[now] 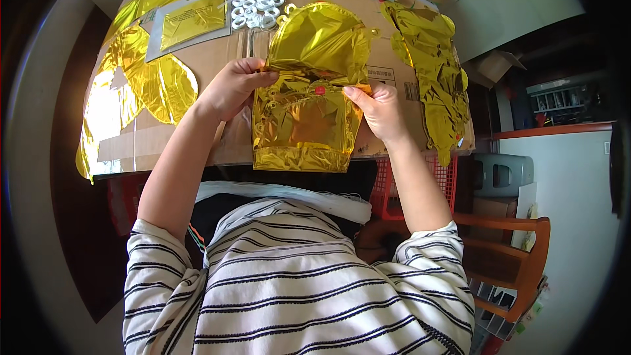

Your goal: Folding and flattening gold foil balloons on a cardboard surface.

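Observation:
In front of me is a flat gold foil balloon [309,121], partly folded, its rounded far part bent over a crease and its near end hanging past the table's front edge. My left hand [238,87] pinches its left edge at the crease, thumb on top. On the opposite edge my right hand [380,106] grips the foil between thumb and fingers. A small red mark shows on the balloon near the crease, between the two hands. The fingers beneath the foil are hidden.
White tape-like rings [257,5] lie in a cluster beyond the balloon. More gold foil balloons [430,72] spread at right and left [161,85]. A packed gold sheet [194,21] sits at the far left. Cardboard [230,131] covers the table. A wooden chair [506,256] stands right.

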The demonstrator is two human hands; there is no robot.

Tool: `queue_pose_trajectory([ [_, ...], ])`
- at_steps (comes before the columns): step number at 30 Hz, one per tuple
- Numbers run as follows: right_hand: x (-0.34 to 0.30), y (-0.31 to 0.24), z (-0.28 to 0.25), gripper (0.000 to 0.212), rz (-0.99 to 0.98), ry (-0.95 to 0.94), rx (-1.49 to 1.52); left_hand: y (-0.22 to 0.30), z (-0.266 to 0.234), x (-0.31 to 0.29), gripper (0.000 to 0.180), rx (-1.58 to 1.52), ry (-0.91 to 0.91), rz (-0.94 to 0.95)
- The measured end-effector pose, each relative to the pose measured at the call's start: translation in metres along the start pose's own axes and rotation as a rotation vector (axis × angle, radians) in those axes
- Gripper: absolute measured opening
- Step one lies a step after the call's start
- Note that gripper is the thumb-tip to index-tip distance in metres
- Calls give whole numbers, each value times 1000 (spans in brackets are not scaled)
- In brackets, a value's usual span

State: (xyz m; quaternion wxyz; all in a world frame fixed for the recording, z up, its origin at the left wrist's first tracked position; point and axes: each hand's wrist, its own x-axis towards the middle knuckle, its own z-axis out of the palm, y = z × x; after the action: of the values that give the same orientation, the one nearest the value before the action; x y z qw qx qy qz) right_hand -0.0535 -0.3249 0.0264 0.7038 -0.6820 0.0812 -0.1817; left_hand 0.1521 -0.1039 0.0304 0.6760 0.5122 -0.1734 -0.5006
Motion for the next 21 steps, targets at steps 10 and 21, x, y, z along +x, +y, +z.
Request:
queue_pose_trajectory([
  [10, 5, 4, -6, 15, -160, 45, -70, 8, -1, -1, 7, -54, -42, -3],
  [21, 7, -15, -19, 44, -341, -164, -441, 6, -3, 5, 22, 71, 9, 22],
])
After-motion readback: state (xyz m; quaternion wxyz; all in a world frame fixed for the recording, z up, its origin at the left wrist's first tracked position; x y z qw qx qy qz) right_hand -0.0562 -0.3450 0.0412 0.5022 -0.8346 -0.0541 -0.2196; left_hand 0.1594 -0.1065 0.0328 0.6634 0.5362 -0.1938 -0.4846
